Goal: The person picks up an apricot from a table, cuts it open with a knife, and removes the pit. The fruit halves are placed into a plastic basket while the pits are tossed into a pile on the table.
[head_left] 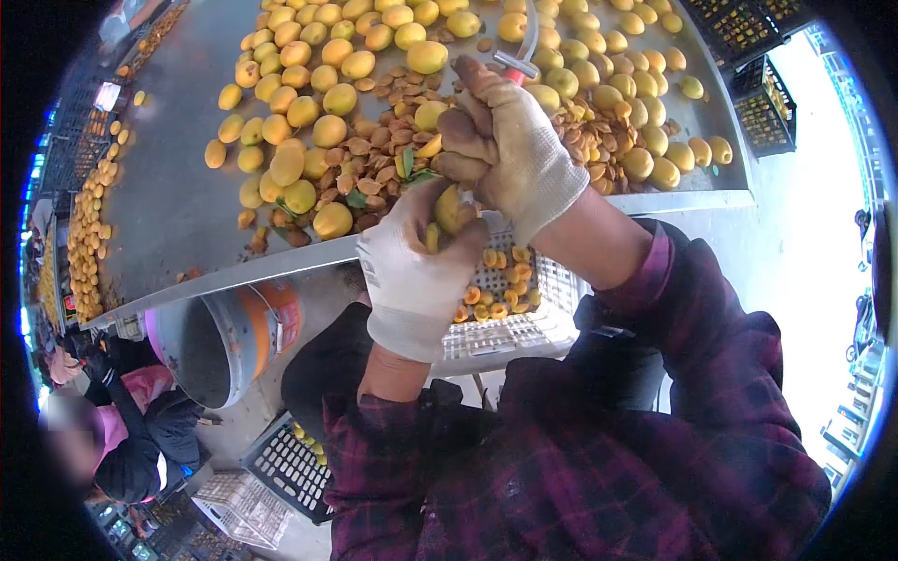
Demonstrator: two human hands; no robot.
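My left hand (412,266), in a white glove, is closed around a yellow apricot (453,209) held just above the table's front edge. My right hand (510,140), in a dirty beige glove, grips a small knife with a red handle (515,67), its blade curving up behind the fingers. The right hand's fingers press against the same apricot from above. Both sleeves are dark plaid. Under the hands sits a white plastic crate (510,327) holding several cut apricot halves (496,290).
A grey metal table (178,206) carries many whole apricots (309,84) and a heap of brown pits (374,173). An orange-banded bucket (229,337) stands below the table edge. Black crates (762,112) lie far right. Another person (112,439) crouches at lower left.
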